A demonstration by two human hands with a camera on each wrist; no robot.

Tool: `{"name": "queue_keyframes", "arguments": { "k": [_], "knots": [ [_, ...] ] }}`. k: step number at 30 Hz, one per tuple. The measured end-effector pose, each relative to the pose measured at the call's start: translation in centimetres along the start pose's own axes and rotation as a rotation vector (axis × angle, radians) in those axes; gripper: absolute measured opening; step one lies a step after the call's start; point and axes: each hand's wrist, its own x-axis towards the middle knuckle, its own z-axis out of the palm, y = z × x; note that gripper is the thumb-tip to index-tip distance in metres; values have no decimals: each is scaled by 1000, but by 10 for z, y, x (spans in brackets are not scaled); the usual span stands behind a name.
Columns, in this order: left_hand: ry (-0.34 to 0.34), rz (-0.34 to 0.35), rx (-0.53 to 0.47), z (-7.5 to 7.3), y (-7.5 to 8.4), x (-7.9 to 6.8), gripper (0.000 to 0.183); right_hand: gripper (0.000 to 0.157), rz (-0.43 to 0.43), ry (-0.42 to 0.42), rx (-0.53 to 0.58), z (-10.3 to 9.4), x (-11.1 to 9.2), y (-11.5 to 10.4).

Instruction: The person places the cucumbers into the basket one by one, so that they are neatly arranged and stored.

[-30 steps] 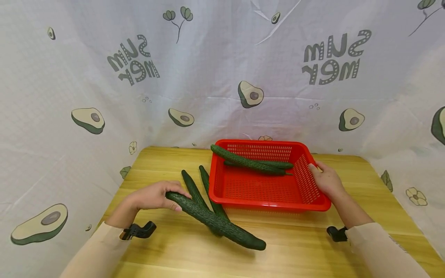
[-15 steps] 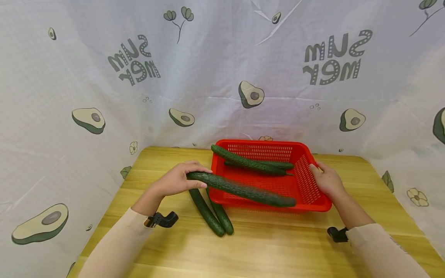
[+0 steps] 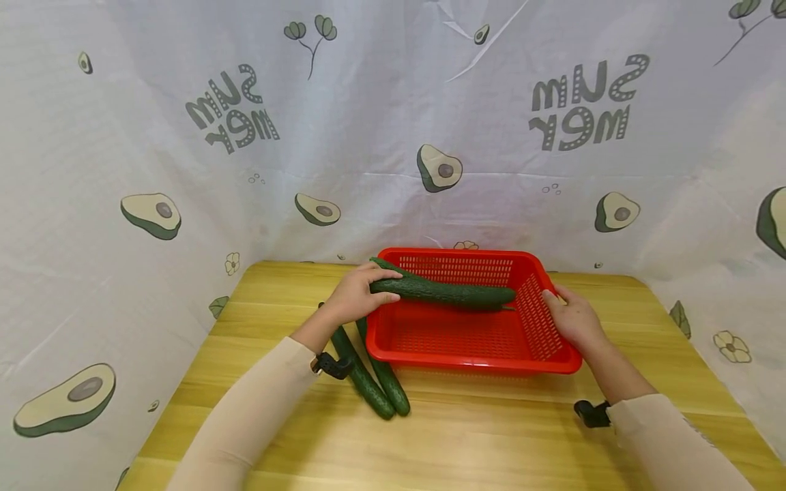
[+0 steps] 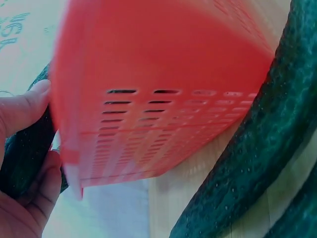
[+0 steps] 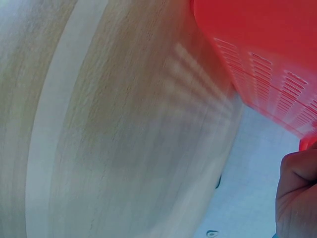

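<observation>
My left hand [image 3: 357,293] grips one end of a long dark green cucumber [image 3: 451,293], thumb on the near side and fingers over the far side. That cucumber lies across the back half of a red plastic basket [image 3: 457,365], over other cucumbers that it mostly hides. In the left wrist view, thumb and fingers close around the cucumber [image 4: 25,158] beside the basket's outer wall [image 4: 163,54]. My right hand [image 3: 574,319] holds the basket's right rim, thumb on top. Left of the basket, two more cucumbers [image 3: 368,389] lie side by side on the table under my left forearm.
The wooden table [image 3: 479,436] carries everything. A white curtain [image 3: 368,123] printed with avocados hangs behind the table and along its sides. Black cameras are strapped at the left wrist [image 3: 333,366] and right wrist [image 3: 593,413].
My left hand has carried the cucumber from above the two table cucumbers, up and to the right, into the basket's back half. My right hand has stayed on the rim.
</observation>
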Motion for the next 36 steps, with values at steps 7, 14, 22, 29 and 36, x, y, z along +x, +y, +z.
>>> {"name": "queue_keyframes", "arguments": {
  "k": [7,14,22,29,36],
  "knots": [
    [0,58,68,13,5,13,40,75,-1,0,-13,-1,0,-2],
    [-10,107,120,23,12,23,39,74,19,-5,-20,-1,0,-3],
    [-23,114,203,34,14,26,40,75,13,-5,-41,0,0,-6],
    [-17,116,251,40,14,29,40,75,10,3,-46,-1,1,-4],
    [-38,68,227,45,15,28,40,74,26,3,-39,-1,-1,-3]
  ]
}}
